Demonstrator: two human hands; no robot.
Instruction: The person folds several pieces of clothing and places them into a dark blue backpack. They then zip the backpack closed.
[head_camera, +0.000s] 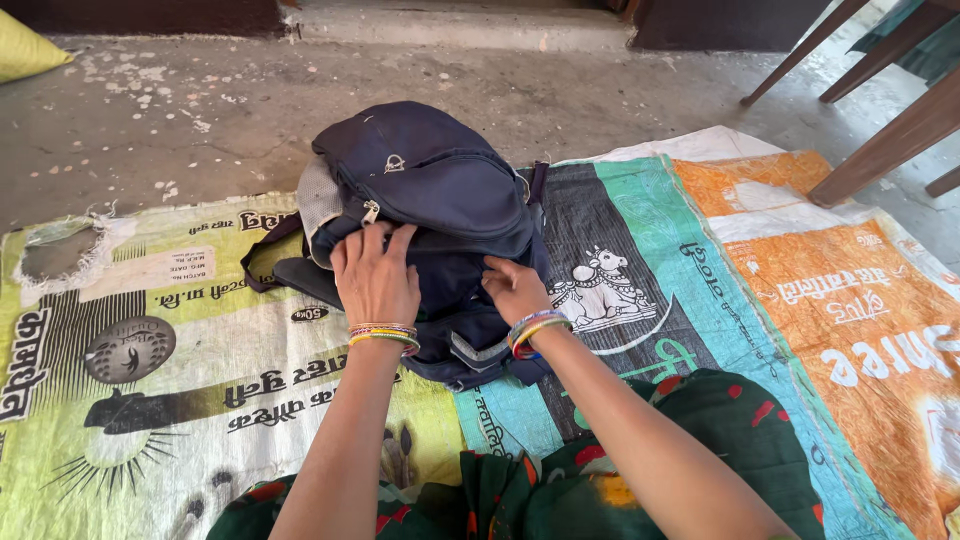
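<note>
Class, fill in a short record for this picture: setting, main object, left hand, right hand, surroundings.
Setting: mat of printed woven sacks on a concrete floor
Main object: navy backpack, lying on the mat
Left hand: flat on the backpack, near a zipper pull
Right hand: fingers on the backpack's lower front
Surroundings: wooden furniture legs, upper right

The gray floor (200, 90) has colorful plastic sack mats (150, 370) spread on it. A dark blue backpack (430, 190) lies on the mats, maybe partly open.
</note>
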